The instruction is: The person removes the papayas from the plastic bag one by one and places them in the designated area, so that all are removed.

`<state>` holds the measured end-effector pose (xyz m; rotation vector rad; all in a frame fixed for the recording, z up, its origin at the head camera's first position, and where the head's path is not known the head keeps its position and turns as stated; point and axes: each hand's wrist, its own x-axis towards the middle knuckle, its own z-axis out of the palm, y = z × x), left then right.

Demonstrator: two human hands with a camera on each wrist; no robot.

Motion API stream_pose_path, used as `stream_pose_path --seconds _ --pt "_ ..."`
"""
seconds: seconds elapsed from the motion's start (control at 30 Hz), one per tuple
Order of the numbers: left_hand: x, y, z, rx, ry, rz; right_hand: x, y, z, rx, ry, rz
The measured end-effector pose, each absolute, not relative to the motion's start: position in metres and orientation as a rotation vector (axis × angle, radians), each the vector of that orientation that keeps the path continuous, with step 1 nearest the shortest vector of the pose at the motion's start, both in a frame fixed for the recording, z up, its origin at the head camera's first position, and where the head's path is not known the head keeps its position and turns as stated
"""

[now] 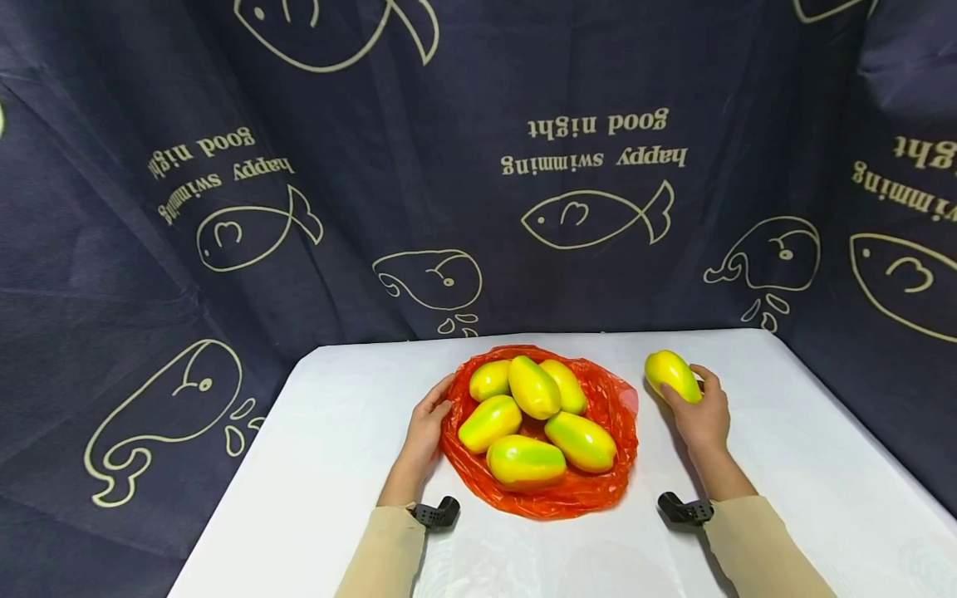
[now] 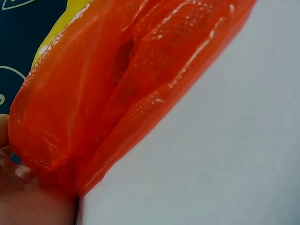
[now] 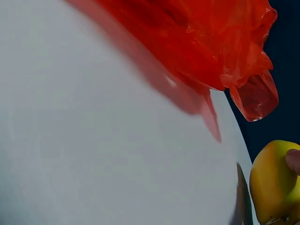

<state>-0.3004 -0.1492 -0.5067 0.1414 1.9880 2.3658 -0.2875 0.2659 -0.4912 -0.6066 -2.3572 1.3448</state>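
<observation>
In the head view, a red plastic bag (image 1: 478, 490) lies wide-mouthed on the white table, with several yellow-green papayas (image 1: 527, 461) piled inside. My left hand (image 1: 423, 428) rests against the bag's left side, fingers fairly straight along it. The left wrist view shows the red film (image 2: 61, 117) bunched against that hand (image 2: 28, 201), hiding part of its fingers. Right of the bag, my right hand (image 1: 703, 411) holds another papaya (image 1: 669, 372), thumb on the near side and fingers round the far side. That papaya (image 3: 272, 185) and a thumb tip show in the right wrist view.
The white table (image 1: 359, 399) extends around the bag on both sides. A dark curtain (image 1: 478, 166) with fish and whale outlines stands close behind its back edge and along the sides. Each wrist wears a black strap with a small mount (image 1: 441, 512).
</observation>
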Motion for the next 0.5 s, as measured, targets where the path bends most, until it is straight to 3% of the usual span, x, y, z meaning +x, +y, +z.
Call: stream_pose_path --seconds 0.5 --pt "-0.3 -0.1499 -0.5069 0.134 2.002 2.354 -0.2899 0.2646 -0.4961 -0.598 -2.401 1.19"
